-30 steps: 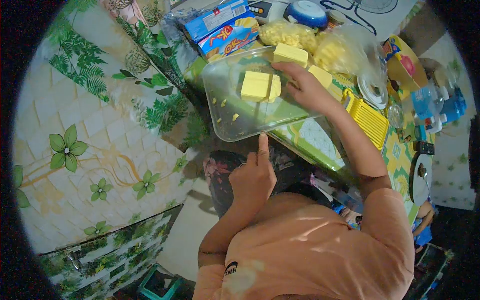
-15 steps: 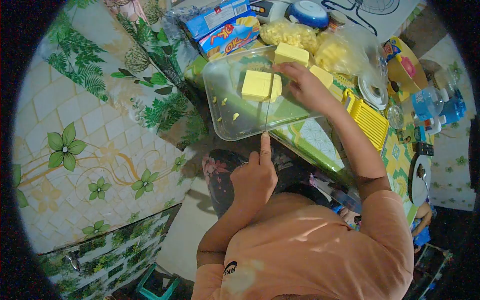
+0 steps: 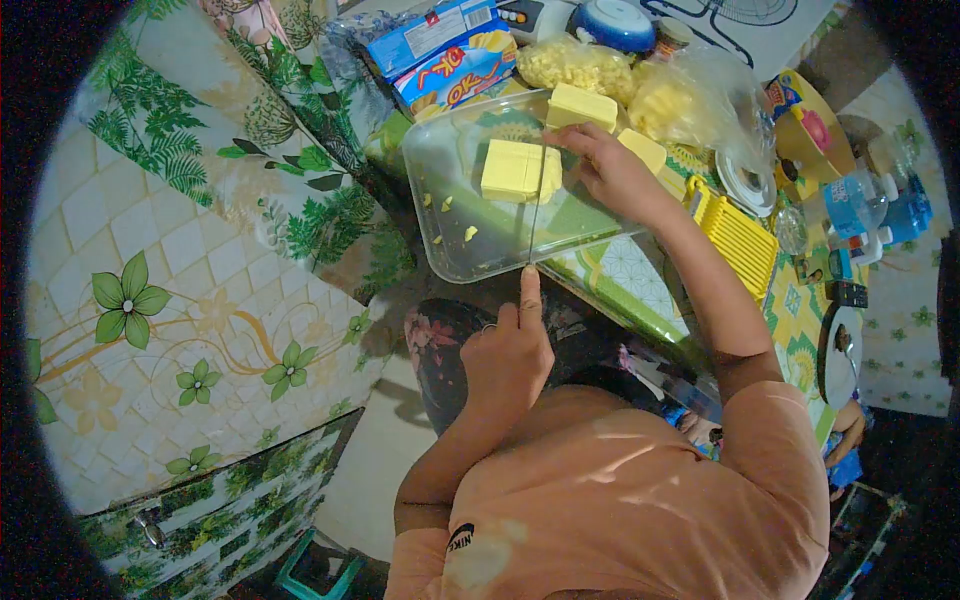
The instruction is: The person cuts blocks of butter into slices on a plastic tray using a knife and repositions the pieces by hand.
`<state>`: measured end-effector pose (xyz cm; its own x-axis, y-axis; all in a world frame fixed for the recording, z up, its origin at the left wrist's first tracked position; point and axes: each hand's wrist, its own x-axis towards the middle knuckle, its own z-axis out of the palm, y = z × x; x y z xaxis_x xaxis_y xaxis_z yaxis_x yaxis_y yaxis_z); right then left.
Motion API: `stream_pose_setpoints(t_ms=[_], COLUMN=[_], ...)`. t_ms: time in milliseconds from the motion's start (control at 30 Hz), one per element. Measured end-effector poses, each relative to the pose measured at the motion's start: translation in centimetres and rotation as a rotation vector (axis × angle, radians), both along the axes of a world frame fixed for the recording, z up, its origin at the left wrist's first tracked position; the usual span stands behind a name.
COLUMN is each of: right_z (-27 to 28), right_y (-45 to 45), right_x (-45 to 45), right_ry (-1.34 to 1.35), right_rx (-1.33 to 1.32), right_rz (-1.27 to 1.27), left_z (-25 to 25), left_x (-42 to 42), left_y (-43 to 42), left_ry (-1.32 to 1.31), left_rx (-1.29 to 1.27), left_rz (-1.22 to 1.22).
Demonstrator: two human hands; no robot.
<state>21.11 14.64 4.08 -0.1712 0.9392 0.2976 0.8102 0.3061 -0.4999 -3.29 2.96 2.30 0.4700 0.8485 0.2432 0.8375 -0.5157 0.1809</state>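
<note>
My left hand [image 3: 508,352] is closed below the tray, its index finger stretched out along the near end of a long thin knife [image 3: 536,225]. The handle is hidden, apparently inside that hand. My right hand [image 3: 605,170] pinches the far end of the blade with its fingertips. Between the hands, the blade lies across the right part of a yellow block [image 3: 512,170], butter or cheese by its look. A line also marks the block's top. The block sits in a clear rectangular tray [image 3: 428,240], with small yellow crumbs [image 3: 470,234] to its left.
More yellow blocks [image 3: 582,108] stand beyond the tray. Behind are a blue box [image 3: 455,65], bags of yellow pieces [image 3: 575,68] and a blue bowl [image 3: 615,25]. To the right are a yellow ridged slicer [image 3: 738,245], bottles [image 3: 855,205] and a plate with a spoon [image 3: 838,360].
Hands, knife and block hold almost the same position. The view has shifted very slightly, and no clear movement of the blade shows.
</note>
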Motion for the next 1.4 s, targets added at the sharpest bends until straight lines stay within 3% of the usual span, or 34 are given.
stream_pose_setpoints(t_ms=[667, 933, 1033, 1400], right_z=[-0.2, -0.3, -0.5, -0.4], right_y=[0.2, 0.2, 0.2, 0.5], right_x=[-0.2, -0.3, -0.1, 0.0], right_ry=[-0.035, -0.053, -0.049, -0.044], right_rx=[-0.131, -0.156, -0.150, -0.165], right_rz=[-0.053, -0.074, -0.071, -0.070], left_z=[0.2, 0.9, 1.4, 1.4], left_x=[-0.6, -1.0, -0.9, -1.5], left_y=[0.4, 0.9, 0.8, 1.4], left_ry=[0.020, 0.082, 0.072, 0.073], left_rx=[-0.051, 0.087, -0.052, -0.041], left_rz=[-0.023, -0.074, -0.016, -0.006])
